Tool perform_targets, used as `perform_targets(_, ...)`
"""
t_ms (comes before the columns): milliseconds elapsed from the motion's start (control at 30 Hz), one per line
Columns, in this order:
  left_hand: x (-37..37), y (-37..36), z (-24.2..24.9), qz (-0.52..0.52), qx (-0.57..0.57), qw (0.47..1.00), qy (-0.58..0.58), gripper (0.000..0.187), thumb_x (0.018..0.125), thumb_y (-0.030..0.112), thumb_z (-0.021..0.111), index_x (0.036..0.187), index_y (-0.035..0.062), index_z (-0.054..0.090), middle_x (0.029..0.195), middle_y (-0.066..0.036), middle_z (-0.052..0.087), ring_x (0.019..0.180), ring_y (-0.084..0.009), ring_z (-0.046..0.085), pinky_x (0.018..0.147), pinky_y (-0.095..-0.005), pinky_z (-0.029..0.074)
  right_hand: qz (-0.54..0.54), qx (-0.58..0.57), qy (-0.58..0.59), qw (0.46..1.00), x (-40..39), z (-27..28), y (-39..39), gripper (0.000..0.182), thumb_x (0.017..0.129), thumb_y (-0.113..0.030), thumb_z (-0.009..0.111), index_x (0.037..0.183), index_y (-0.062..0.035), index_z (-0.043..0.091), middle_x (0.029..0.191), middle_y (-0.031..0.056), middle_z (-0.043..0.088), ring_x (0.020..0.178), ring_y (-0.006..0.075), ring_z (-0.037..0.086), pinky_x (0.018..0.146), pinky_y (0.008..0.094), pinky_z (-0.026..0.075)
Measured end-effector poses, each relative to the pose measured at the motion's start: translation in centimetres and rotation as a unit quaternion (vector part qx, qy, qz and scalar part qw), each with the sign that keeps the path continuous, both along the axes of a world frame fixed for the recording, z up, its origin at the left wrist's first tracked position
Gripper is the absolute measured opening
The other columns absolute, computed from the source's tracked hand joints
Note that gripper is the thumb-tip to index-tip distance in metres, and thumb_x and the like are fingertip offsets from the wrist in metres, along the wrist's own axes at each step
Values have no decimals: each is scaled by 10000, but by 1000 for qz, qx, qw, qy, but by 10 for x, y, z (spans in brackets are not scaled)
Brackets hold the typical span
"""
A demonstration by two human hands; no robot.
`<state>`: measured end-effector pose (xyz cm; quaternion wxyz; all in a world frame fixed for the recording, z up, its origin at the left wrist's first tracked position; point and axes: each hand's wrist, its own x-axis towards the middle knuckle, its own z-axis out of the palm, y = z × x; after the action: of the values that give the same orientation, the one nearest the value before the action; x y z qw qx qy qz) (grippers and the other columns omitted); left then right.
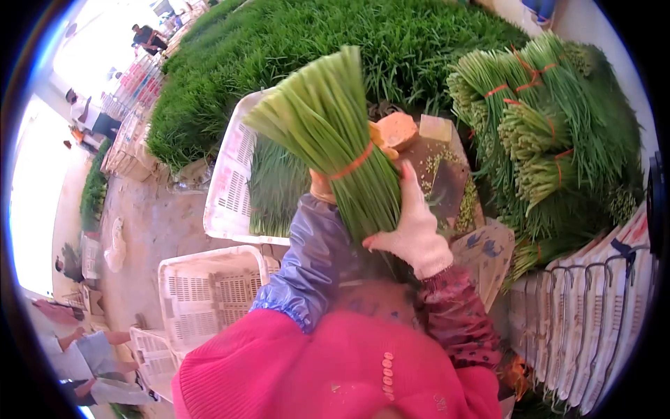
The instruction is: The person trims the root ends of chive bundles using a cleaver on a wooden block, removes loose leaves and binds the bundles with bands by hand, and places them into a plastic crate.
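A thick bundle of chives (pixel 331 122), tied with an orange-red band (pixel 352 160), is held up in front of me with its pale cut ends tilted to the upper left. My left hand (pixel 322 187), in a yellowish glove below a blue sleeve, wraps around it from behind near the band; most of that hand is hidden. Against the leafy lower right side rests my right hand (pixel 417 234) in a white glove, thumb and fingers curved around the leaves. Beneath the bundle, a white plastic crate (pixel 227 185) holds more chives (pixel 283 185).
Loose chives (pixel 293 42) form a broad heap ahead. Tied bundles (pixel 537 126) are stacked at right, above white stacked crates (pixel 579 321). An orange block (pixel 398 130) sits on a worktop strewn with green scraps. Another crate (pixel 209 290) stands at lower left; people are farther left.
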<state>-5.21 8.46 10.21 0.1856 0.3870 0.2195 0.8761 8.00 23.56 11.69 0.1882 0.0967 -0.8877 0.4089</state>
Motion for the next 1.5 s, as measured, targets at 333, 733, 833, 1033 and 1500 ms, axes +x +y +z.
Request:
perform_targets(333, 19, 25, 21, 54, -193, 979, -34, 1287, 595, 484, 946, 1587, 83, 231, 1553, -89, 403, 1409, -222, 408, 1139, -395, 365, -115, -294, -146, 938, 22, -32, 25, 970, 652, -65, 869, 1487, -16, 377, 1244, 191, 646, 1148, 253, 635, 982, 355, 508)
perform_targets(733, 39, 68, 22, 242, -207, 948, -19, 1175, 550, 210, 1012, 1505, 58, 345, 1428, -63, 468, 1310, -192, 426, 1127, -378, 335, -226, -23, 22, 974, 2, 15, 18, 941, 565, -22, 877, 1416, -20, 476, 1230, 221, 627, 1087, 383, 655, 944, 389, 520)
perform_targets(833, 38, 54, 50, 303, -193, 933, -14, 940, 596, 166, 992, 1381, 38, 489, 1324, -83, 562, 1170, -196, 554, 1028, -395, 463, -213, 7, 53, 976, -11, 26, 5, 955, 582, -52, 889, 1432, -19, 455, 1238, 208, 619, 1103, 390, 641, 943, 400, 518)
perform_targets(1033, -1, -23, 107, 363, -135, 921, -36, 449, 700, -57, 847, 1096, 18, 648, 1069, -107, 734, 948, -205, 714, 856, -385, 601, -118, 1, -106, 987, -23, 17, -3, 658, 843, -104, 738, 1438, -117, 457, 1079, 199, 683, 976, 372, 683, 859, 425, 527)
perform_targets(1500, -22, -266, 103, 784, -264, 559, 53, 571, 692, -60, 862, 1201, -14, 606, 1040, -95, 731, 1013, -211, 676, 926, -337, 540, 11, 28, -389, 921, -57, -129, 56, 447, 831, -29, 710, 1268, -16, 612, 1097, 190, 693, 986, 303, 693, 851, 358, 558)
